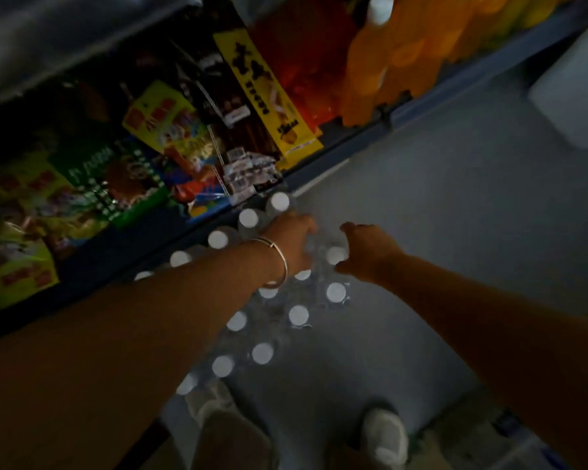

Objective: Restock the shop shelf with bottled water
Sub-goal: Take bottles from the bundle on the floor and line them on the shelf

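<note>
Both hands reach down onto a shrink-wrapped pack of water bottles [269, 300] on the floor at the frame's centre. The left hand [294, 242], bangle on wrist, curls into the film; the right hand [367, 252] at its 3 o'clock pinches it, though blur hides the fingertips. Likely heavy, slippery and crinkly; white round caps show. Snack shelf [353, 137] at 11 o'clock

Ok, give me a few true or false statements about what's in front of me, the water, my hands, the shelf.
1. The water bottles have white caps. True.
2. The left hand wears a bracelet at the wrist. True.
3. The bottles stand on a counter at chest height. False: they stand low, by the floor.
4. The shelf holds orange bottles. True.
5. The right hand is lifting a bottle overhead. False: it reaches down to the caps.
</note>
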`<control>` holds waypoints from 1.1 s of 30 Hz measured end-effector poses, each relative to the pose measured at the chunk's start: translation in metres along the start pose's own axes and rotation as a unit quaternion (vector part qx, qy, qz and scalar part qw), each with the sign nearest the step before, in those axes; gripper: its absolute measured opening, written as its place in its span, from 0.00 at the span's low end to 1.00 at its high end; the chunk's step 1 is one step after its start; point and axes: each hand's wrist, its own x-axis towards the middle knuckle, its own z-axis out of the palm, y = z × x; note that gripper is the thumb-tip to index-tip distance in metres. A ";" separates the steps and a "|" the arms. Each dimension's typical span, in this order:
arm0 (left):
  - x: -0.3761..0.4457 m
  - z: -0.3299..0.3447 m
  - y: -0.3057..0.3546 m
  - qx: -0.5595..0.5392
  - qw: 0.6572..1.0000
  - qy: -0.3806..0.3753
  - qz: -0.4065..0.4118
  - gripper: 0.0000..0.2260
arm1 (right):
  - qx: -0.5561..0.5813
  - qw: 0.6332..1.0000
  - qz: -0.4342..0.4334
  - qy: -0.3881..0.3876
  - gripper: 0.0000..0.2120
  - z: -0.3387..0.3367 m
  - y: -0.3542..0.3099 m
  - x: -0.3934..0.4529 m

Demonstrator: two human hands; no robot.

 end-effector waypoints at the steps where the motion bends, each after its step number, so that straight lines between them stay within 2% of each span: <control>1: 0.007 0.007 -0.005 -0.002 1.000 0.005 0.000 0.24 | 0.022 1.000 0.013 -0.005 0.35 0.011 0.003 0.009; 8: 0.033 0.034 -0.032 -0.003 1.000 0.013 0.011 0.23 | 0.175 0.984 0.039 -0.003 0.45 0.058 0.018 0.050; 12: 0.035 0.037 -0.039 -0.014 0.999 0.021 0.020 0.23 | 0.232 0.972 0.031 0.029 0.37 0.065 0.021 0.059; 17: 0.029 0.031 -0.036 -0.003 1.000 0.019 0.018 0.24 | 0.178 0.982 -0.007 0.059 0.33 0.052 0.020 0.046; 21: 0.010 0.007 -0.017 0.017 1.000 -0.015 0.007 0.25 | 0.164 0.983 -0.037 0.076 0.31 0.013 0.014 0.014; 26: -0.038 -0.055 0.023 0.066 0.997 -0.040 -0.004 0.28 | 0.180 0.974 -0.097 0.103 0.27 -0.060 -0.007 -0.052; 29: -0.083 -0.106 0.052 0.061 0.998 -0.028 -0.004 0.26 | 0.171 0.969 -0.147 0.103 0.25 -0.118 -0.031 -0.104; 33: -0.161 -0.181 0.093 0.051 0.999 0.017 0.008 0.24 | 0.151 0.947 -0.249 0.134 0.13 -0.208 -0.073 -0.193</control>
